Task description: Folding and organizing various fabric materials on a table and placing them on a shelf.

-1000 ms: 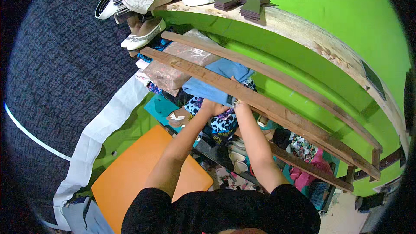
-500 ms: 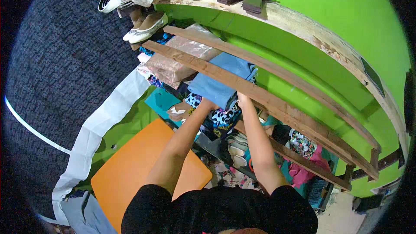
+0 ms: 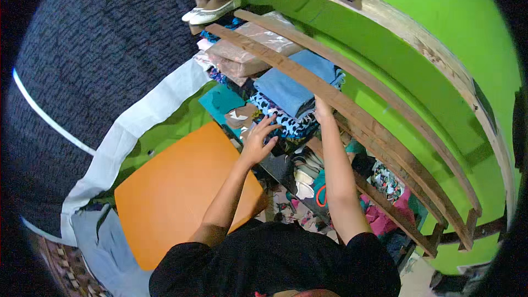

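Observation:
Folded blue denim lies on top of a stack of folded clothes, passing beneath a wooden slat. Directly below it is a black-and-blue leopard-print cloth. My left hand is open with fingers spread, in front of the stack's near left corner and holding nothing. My right hand is against the right side of the denim, next to the slat. Its fingers are mostly hidden, so its grip cannot be made out. Left of the denim sits a folded brownish-pink bundle.
Long wooden slats run across above the clothes. An orange panel stands at the left, below a white strip. Shoes rest at the upper left. Pink cloth lies under the slats at the right.
My left hand has come out from under the denim's near edge and pulled back, fingers spread. More leopard-print cloth shows. My right hand stays at the denim's right side. The view has shifted.

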Demonstrator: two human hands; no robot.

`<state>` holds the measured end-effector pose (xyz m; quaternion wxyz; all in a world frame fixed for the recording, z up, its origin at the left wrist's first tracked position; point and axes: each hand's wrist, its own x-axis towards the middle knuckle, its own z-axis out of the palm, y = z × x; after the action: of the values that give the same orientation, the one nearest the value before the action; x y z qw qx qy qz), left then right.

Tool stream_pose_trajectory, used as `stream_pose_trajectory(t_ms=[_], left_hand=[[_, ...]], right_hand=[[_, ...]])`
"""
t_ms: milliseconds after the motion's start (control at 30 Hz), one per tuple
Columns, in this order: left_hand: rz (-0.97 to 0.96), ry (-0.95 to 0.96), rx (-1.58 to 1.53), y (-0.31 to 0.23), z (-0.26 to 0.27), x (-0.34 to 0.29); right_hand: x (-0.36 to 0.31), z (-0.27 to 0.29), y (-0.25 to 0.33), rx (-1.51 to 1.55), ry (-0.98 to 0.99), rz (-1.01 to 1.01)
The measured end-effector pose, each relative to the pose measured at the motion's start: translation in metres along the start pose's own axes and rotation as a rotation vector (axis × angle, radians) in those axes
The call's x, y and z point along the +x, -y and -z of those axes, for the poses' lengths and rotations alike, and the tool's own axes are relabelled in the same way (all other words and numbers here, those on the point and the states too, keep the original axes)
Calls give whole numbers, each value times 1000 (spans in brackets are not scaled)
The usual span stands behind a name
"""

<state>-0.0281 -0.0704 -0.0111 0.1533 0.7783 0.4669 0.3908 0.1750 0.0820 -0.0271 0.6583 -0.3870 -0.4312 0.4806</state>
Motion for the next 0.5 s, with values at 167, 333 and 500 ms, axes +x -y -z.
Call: stream_pose_trajectory(t_ms=[167,333,500], left_hand=[[153,-108,-149,8,2,-46],[394,-36,-281,10,5,-103],[518,54,-304,6,26,-160]], right_hand=[[-72,-11,7,-76,-367,304],[-177,-15,-10,-245,-188,336],[-270,-21,-37,-393,86,256]])
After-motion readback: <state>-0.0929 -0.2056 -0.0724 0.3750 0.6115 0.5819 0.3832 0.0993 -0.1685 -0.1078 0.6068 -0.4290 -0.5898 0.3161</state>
